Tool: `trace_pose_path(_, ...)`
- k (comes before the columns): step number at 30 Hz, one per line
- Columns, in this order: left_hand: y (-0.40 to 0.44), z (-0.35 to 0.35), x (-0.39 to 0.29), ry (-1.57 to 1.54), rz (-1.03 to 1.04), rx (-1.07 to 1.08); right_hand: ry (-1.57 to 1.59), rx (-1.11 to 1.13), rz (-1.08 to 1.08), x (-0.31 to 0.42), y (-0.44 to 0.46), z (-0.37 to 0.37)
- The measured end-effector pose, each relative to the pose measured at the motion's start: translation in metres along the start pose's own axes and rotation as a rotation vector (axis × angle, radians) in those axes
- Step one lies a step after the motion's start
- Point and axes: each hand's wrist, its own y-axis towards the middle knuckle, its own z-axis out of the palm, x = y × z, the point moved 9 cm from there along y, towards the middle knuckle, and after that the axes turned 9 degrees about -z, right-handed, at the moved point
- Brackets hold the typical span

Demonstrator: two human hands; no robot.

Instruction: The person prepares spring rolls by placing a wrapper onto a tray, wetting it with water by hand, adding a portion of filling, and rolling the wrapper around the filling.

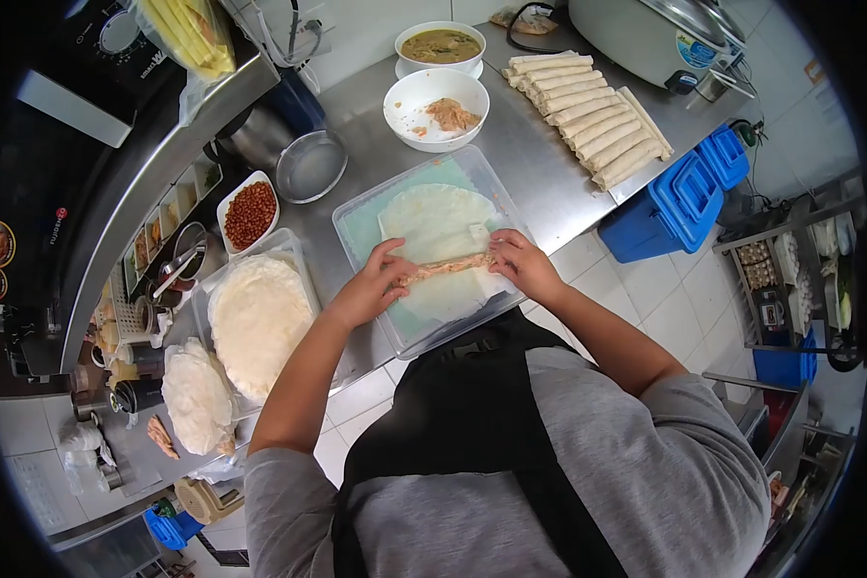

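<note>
A thin, pale round spring roll wrapper [435,210] lies on a green sheet inside a clear plastic tray [518,206] in front of me. Across the wrapper's middle runs a narrow strip of pinkish meat filling [450,269]. My left hand [374,285] has curled fingers on the strip's left end. At its right end, my right hand [528,267] pinches with thumb and fingers. A white bowl [435,123] beyond the tray holds a lump of similar filling. Several finished rolls [588,111] lie in a row at the back right.
Left of the tray are a container with a stack of wrappers [260,323], a dish of reddish-brown nuts or beans [250,214] and a metal pan [311,167]. Behind stand a bowl of greenish soup [440,45] and a large cooker [645,39]. Blue bins [679,207] stand at right.
</note>
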Motion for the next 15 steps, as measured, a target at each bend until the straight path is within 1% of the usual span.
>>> trace_pose_path(1, -0.002, 0.005, 0.006, 0.002, 0.003, 0.003, 0.040, 0.073, 0.020, -0.002, -0.002, 0.006)
trace_pose_path(2, -0.005, 0.009, 0.010, 0.049, 0.036, -0.016, 0.039, 0.068, 0.020, -0.003, -0.003, 0.003)
trace_pose_path(4, -0.010, 0.007, 0.002, 0.097, 0.071, -0.033, 0.031, 0.145, -0.119, 0.014, -0.003, 0.002)
trace_pose_path(5, -0.015, 0.008, -0.004, 0.166, 0.124, -0.017, 0.030, 0.144, -0.118, 0.016, -0.004, -0.002)
trace_pose_path(6, -0.019, 0.008, -0.013, 0.235, 0.175, -0.001, 0.030, 0.205, -0.131, 0.024, -0.002, -0.003)
trace_pose_path(7, -0.019, 0.005, -0.017, 0.235, 0.175, -0.002, 0.031, 0.266, -0.145, 0.031, -0.002, -0.002)
trace_pose_path(8, -0.020, 0.004, -0.023, 0.242, 0.199, -0.012, 0.031, 0.267, -0.145, 0.035, 0.000, -0.004)
trace_pose_path(10, -0.020, 0.002, -0.032, 0.249, 0.220, -0.023, -0.267, 0.313, -0.278, 0.049, 0.000, 0.000)
trace_pose_path(12, -0.018, 0.009, -0.032, 0.311, 0.170, 0.032, -0.318, 0.308, -0.300, 0.051, -0.002, 0.007)
trace_pose_path(13, -0.018, 0.009, -0.033, 0.310, 0.169, 0.031, -0.372, 0.301, -0.320, 0.052, -0.002, 0.009)
trace_pose_path(15, -0.018, 0.011, -0.033, 0.404, 0.139, 0.005, -0.407, 0.295, -0.341, 0.055, -0.001, 0.010)
